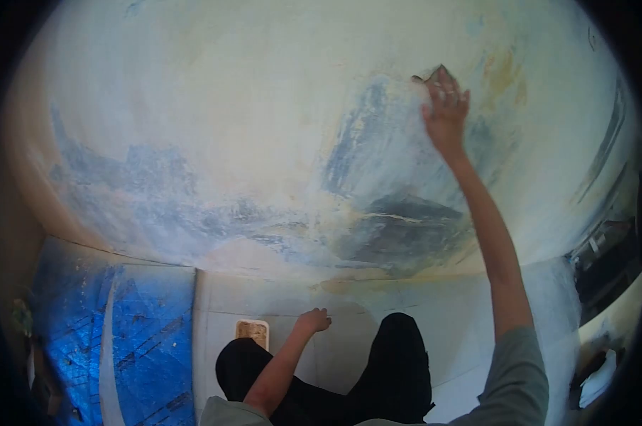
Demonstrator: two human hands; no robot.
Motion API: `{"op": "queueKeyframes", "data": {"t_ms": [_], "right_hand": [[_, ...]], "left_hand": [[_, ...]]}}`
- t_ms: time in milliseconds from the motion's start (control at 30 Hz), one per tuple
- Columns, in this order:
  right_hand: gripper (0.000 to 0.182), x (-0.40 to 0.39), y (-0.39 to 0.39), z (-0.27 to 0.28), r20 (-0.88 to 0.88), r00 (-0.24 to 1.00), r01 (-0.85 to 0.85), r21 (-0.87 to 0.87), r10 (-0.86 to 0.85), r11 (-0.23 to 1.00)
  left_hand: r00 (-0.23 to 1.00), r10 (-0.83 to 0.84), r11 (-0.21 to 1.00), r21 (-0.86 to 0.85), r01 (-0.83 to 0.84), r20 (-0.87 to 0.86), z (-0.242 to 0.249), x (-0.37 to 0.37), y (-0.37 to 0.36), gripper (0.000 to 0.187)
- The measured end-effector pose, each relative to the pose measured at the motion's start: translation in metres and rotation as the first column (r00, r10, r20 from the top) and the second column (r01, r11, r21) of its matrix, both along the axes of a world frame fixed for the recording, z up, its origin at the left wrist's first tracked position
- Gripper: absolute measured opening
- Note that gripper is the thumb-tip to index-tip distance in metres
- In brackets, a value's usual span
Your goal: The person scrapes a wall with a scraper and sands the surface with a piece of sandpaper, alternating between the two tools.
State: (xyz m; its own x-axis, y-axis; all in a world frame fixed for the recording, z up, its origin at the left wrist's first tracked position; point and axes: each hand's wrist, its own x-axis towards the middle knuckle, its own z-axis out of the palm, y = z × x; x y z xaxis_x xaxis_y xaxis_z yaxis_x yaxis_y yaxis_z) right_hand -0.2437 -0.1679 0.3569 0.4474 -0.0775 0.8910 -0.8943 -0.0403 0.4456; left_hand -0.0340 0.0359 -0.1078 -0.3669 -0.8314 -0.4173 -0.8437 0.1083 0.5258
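Note:
My right hand (446,113) is raised to the patchy painted wall (264,106), its fingers spread over a small dark-edged piece (441,70) at the fingertips. What that piece is, and how it is held, is too small to make out. Grey-blue patches (356,142) mark the wall just left of and below this hand. Low in the view, my left hand (314,320) hangs in front of my knees with its fingers curled in; anything inside them is hidden. A small rectangular tray (253,332) with brownish contents sits on the floor left of it.
A blue sheet (154,348) covers the floor at the left, with a pale strip across it. My bent knees (400,341) are near the wall's foot. At the right edge stand dark objects (608,263) and a whitish item (597,378).

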Motion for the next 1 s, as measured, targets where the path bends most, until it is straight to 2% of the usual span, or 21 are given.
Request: {"op": "queueKeyframes", "data": {"t_ms": [33,67,100,233,267,300,333,367,400,433,500,600,667,700,733,767,800,867,900,967,1000], "right_hand": [[0.054,0.008,0.01,-0.009,-0.008,1.0,0.019,0.004,-0.019,1.0],[0.053,0.013,0.019,-0.018,-0.256,0.947,-0.1,0.342,0.195,0.934],[0.052,0.012,0.023,-0.021,-0.387,0.799,-0.114,0.654,0.461,0.747],[0.056,-0.011,-0.008,-0.021,-0.601,0.677,-0.151,0.453,0.425,0.879],[0.058,-0.005,-0.004,-0.026,-0.333,0.89,-0.208,0.313,0.312,0.927],[0.061,0.002,0.004,-0.027,-0.012,0.98,-0.196,0.146,0.2,0.97],[0.065,0.01,-0.003,-0.055,0.09,0.994,-0.072,0.173,0.057,0.982],[0.066,0.018,0.009,-0.076,0.087,0.95,-0.313,0.299,0.301,0.901],[0.065,0.017,0.016,-0.088,-0.139,0.961,-0.152,0.458,0.24,0.876],[0.059,0.016,0.02,-0.093,-0.246,0.91,-0.209,0.42,0.333,0.883],[0.06,-0.001,0.018,-0.081,-0.32,0.907,-0.159,0.347,0.275,0.924],[0.057,-0.011,0.013,-0.084,-0.114,0.991,-0.034,0.275,0.068,0.961],[0.053,0.003,0.006,-0.113,0.478,0.86,0.132,0.131,-0.179,0.983],[0.053,0.011,0.017,-0.135,0.48,0.858,0.137,0.131,-0.183,0.982],[0.051,0.023,0.034,-0.165,0.231,0.966,-0.187,0.295,0.12,0.937],[0.051,0.031,0.043,-0.179,0.026,0.881,-0.418,0.512,0.473,0.75],[0.051,0.031,0.043,-0.178,0.032,0.875,-0.43,0.508,0.482,0.746],[0.051,0.025,0.044,-0.178,0.139,0.986,-0.052,0.771,-0.089,0.634],[0.051,0.032,0.041,-0.19,0.148,0.985,-0.062,0.773,-0.084,0.632],[0.054,0.047,0.04,-0.226,0.629,0.777,-0.213,0.216,0.031,0.953],[0.054,0.049,0.051,-0.239,0.638,0.769,-0.215,0.222,0.025,0.951]], "left_hand": [[1.0,-0.019,1.0,0.004,0.019,-0.008,-0.002,-0.005,0.003,0.047],[0.999,-0.037,0.999,0.013,0.037,-0.008,0.0,-0.002,0.003,0.047],[0.999,-0.051,0.999,0.018,0.051,-0.005,0.003,0.001,0.0,0.047],[0.998,-0.066,0.998,0.024,0.065,0.02,0.004,0.005,0.003,0.048],[0.998,-0.057,0.998,0.004,0.057,-0.004,0.001,0.009,0.004,0.048],[0.998,-0.057,0.998,-0.024,0.056,-0.035,-0.002,0.008,0.001,0.048],[0.994,-0.099,0.994,-0.043,0.097,-0.042,-0.007,0.003,0.0,0.048],[0.995,-0.1,0.995,-0.016,0.1,-0.021,-0.015,0.003,-0.002,0.048],[0.995,-0.1,0.995,0.008,0.1,0.015,-0.019,0.007,-0.009,0.048],[0.99,-0.138,0.99,-0.01,0.138,0.03,-0.014,0.008,-0.012,0.048],[0.997,-0.067,0.997,0.037,0.065,0.042,-0.004,0.008,-0.006,0.049],[0.999,-0.031,0.999,-0.007,0.031,-0.017,0.008,0.009,-0.001,0.049],[0.999,-0.046,0.999,-0.005,0.046,-0.025,0.005,0.007,-0.003,0.049],[0.998,-0.05,0.999,-0.005,0.05,-0.026,0.004,0.007,-0.004,0.049],[0.999,-0.052,0.999,-0.003,0.052,-0.017,0.003,0.008,-0.004,0.049],[0.998,-0.052,0.998,-0.025,0.051,-0.033,0.003,0.007,-0.004,0.049],[0.998,-0.048,0.998,-0.048,0.045,-0.047,0.008,0.008,-0.004,0.049],[0.999,-0.017,0.998,-0.058,0.014,-0.05,0.018,0.009,0.001,0.048],[0.998,0.002,0.998,-0.07,-0.006,-0.064,0.024,0.01,0.003,0.048],[0.99,0.023,0.993,-0.111,-0.039,-0.136,0.028,0.011,0.001,0.046],[0.977,0.038,0.986,-0.149,-0.07,-0.208,0.029,0.013,0.003,0.045]]}}
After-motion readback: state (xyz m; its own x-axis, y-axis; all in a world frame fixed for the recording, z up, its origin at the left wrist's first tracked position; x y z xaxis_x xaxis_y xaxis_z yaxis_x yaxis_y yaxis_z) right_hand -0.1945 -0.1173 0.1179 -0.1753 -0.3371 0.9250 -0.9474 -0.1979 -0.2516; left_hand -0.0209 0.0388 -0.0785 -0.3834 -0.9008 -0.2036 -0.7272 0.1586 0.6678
